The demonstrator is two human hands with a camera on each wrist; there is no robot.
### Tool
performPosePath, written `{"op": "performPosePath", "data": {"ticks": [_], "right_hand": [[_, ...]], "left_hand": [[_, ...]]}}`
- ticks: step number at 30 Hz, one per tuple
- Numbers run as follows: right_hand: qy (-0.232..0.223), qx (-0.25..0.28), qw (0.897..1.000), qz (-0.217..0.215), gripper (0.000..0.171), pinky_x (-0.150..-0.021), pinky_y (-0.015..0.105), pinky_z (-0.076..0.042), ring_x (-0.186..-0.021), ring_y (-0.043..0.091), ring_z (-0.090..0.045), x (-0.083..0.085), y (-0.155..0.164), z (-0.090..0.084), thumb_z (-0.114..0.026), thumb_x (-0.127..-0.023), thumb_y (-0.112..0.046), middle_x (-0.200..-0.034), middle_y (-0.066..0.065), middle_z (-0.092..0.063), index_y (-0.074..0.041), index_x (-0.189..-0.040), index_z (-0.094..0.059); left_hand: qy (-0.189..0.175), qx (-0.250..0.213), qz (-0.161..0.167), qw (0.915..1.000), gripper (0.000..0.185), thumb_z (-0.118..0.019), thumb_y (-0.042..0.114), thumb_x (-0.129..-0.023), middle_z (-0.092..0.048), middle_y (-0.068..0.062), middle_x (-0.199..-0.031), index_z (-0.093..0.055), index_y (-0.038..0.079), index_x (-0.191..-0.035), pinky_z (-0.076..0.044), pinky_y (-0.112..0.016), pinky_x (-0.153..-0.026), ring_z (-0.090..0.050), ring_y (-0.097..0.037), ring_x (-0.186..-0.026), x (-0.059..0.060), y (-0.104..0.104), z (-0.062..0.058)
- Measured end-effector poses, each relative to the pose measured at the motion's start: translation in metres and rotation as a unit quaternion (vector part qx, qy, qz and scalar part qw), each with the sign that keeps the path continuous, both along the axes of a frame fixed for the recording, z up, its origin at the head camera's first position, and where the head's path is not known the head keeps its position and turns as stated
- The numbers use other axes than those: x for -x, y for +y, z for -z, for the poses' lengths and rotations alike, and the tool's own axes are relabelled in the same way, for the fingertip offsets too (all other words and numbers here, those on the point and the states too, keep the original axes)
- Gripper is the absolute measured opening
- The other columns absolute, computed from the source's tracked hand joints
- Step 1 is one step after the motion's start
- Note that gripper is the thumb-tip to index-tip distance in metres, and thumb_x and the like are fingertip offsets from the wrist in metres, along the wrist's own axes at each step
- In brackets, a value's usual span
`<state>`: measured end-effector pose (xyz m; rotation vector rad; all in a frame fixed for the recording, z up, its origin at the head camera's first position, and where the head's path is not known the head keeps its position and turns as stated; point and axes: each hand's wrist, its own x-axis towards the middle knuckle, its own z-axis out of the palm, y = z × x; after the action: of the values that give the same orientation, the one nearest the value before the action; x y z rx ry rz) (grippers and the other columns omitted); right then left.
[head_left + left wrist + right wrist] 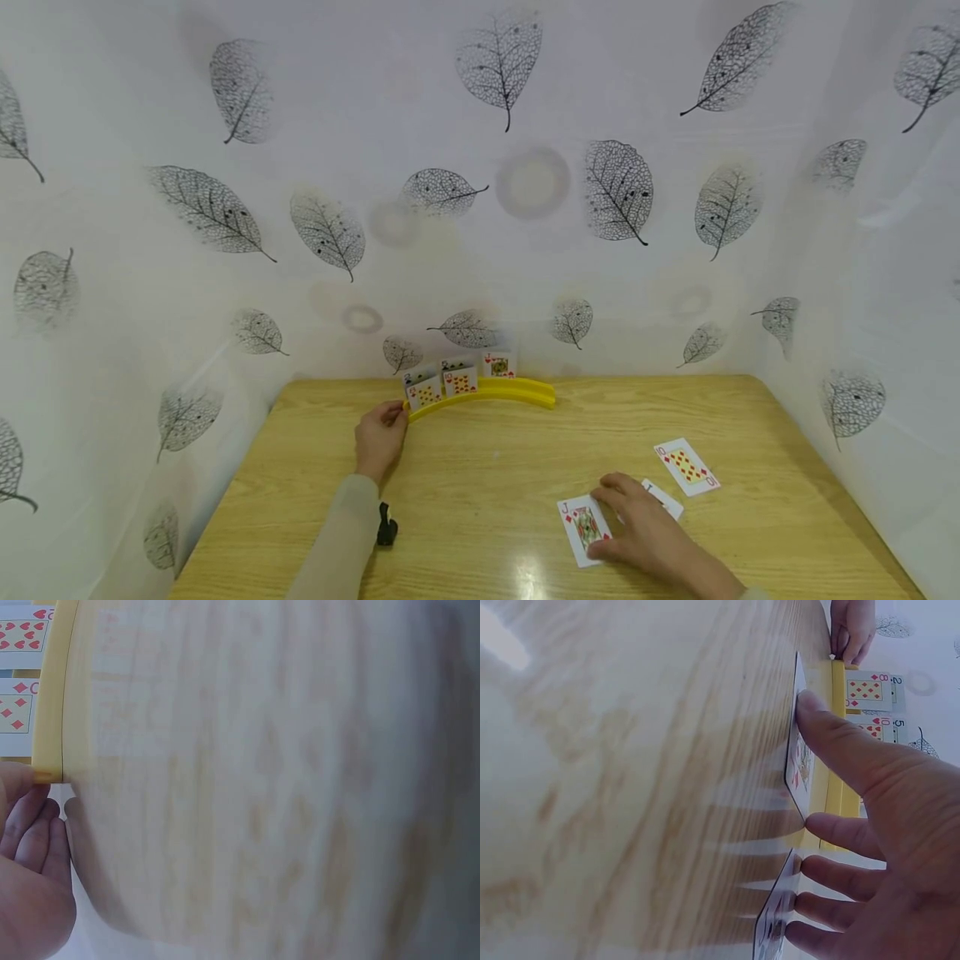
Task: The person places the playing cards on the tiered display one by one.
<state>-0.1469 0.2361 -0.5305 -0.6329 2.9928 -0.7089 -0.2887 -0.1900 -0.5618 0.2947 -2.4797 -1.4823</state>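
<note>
Right of the curved yellow rack (pixel 495 392), the right hand (pixel 645 533) lies flat, fingers straight, half covering a glossy jack (pixel 583 527); the left hand (pixel 380 437), fingers curled, touches the rack's end, its grip unclear.

Left arm wears a long beige sleeve (pixel 337 542) ending at the wrist, with a small black wrist-mounted device (pixel 386 527) beside it; both hands bare.

A small screened-off recording booth is shown. A wooden desk (pixel 480 467) is enclosed on three sides by white leaf-printed sheeting (pixel 525 167).
</note>
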Motion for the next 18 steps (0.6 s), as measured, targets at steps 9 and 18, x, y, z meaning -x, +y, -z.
{"op": "performPosePath", "data": {"ticks": [9,18], "right_hand": [[-0.023,0.001,1.0,-0.001,0.08,-0.104,0.062,-0.054,-0.127,0.041,-0.06,0.0017,-0.0025,-0.0034,-0.095,-0.068,-0.05,-0.138,0.019,-0.061,-0.001,-0.127,-0.07],[-0.023,0.0,1.0,0.008,0.075,-0.104,0.062,-0.054,-0.127,0.041,-0.06,0.0017,-0.0054,-0.0071,-0.099,-0.066,-0.043,-0.137,0.02,-0.061,-0.002,-0.122,-0.07]], "left_hand": [[0.003,0.001,0.001,1.0,0.027,-0.068,0.008,-0.099,-0.077,-0.022,-0.119,-0.074,-0.001,-0.124,-0.063,-0.046,-0.096,-0.074,-0.036,-0.112,-0.0003,0.0001,0.0011],[-0.001,0.006,0.005,1.0,0.027,-0.067,0.009,-0.1,-0.077,-0.021,-0.12,-0.073,-0.001,-0.124,-0.063,-0.046,-0.097,-0.074,-0.036,-0.114,-0.0013,-0.0001,-0.0002]]}}
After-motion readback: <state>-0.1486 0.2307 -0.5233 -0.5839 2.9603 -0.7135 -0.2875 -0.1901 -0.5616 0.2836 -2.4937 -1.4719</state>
